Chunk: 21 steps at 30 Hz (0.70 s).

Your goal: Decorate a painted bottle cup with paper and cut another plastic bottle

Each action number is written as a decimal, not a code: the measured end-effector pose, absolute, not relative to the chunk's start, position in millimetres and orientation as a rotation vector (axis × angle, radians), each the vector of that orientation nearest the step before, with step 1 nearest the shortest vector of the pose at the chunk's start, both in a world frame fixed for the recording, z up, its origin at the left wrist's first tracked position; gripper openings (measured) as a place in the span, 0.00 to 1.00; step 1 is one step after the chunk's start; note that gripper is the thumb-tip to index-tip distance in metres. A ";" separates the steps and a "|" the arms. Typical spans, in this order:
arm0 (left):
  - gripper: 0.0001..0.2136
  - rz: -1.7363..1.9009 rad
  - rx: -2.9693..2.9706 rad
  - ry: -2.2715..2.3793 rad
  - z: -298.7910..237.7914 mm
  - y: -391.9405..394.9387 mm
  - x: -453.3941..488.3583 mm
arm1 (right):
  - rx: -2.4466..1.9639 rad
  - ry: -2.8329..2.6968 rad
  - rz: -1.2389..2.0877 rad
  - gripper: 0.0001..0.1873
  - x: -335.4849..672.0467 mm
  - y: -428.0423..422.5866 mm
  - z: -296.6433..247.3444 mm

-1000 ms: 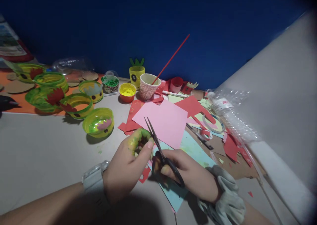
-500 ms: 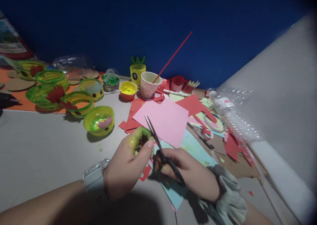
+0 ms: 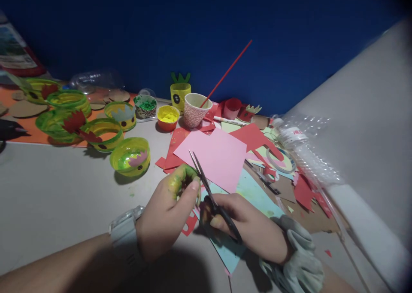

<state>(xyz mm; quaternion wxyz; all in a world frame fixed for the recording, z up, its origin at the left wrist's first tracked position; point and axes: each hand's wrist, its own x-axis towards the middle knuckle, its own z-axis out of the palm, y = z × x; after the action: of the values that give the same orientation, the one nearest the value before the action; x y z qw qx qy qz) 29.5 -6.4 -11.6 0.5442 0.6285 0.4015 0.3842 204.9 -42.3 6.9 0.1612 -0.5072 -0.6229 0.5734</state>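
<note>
My right hand [image 3: 236,218] is closed round the black handles of a pair of scissors [image 3: 222,213]. The blades point up and away, slightly parted, their lower part close beside my left fingertips. My left hand [image 3: 172,211], smeared with green and yellow paint, has its thumb and fingers pinched together; whatever lies between them is too small or hidden to make out. Behind the blades lies a sheet of pink paper [image 3: 215,155]. Under my right hand is a light blue paper sheet [image 3: 257,194], and a cut red paper scrap [image 3: 190,224] shows between my hands.
Left, several painted green-yellow bowls [image 3: 130,168] stand, some on orange paper [image 3: 64,141]. Cups of green paint [image 3: 145,104] and yellow paint [image 3: 168,116] sit behind, near a patterned cup [image 3: 194,114] holding a red stick. Right are red paper [image 3: 254,136], a tape roll [image 3: 283,162] and a plastic bottle [image 3: 309,155].
The whole view has shifted very slightly, with things appearing a little further right. Both hands and the scissors keep nearly the same pose.
</note>
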 end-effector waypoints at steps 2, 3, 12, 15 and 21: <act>0.09 0.914 1.490 0.945 -12.4 -6.6 29.4 | -1.463 -1.803 1.626 0.27 205.4 -41.5 7.3; 0.09 0.918 1.490 0.942 -12.9 -6.5 29.2 | -1.470 -1.816 1.621 0.27 205.6 -41.1 7.6; 0.10 0.889 1.461 0.950 -13.8 -6.1 28.9 | -1.550 -1.881 1.533 0.27 205.0 -40.5 10.2; 0.10 0.878 1.434 0.943 -14.1 -7.3 28.3 | -1.555 -1.878 1.544 0.26 205.6 -39.8 11.0; 0.11 0.890 1.436 0.957 -14.4 -7.1 28.5 | -1.529 -1.847 1.575 0.27 206.2 -41.0 8.3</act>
<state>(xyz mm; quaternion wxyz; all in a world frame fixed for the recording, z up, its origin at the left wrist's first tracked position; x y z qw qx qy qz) 28.5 -7.1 -14.4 0.5647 0.6103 0.4068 0.3783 206.2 -41.0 8.3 0.1362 -0.5280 -0.6379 0.5438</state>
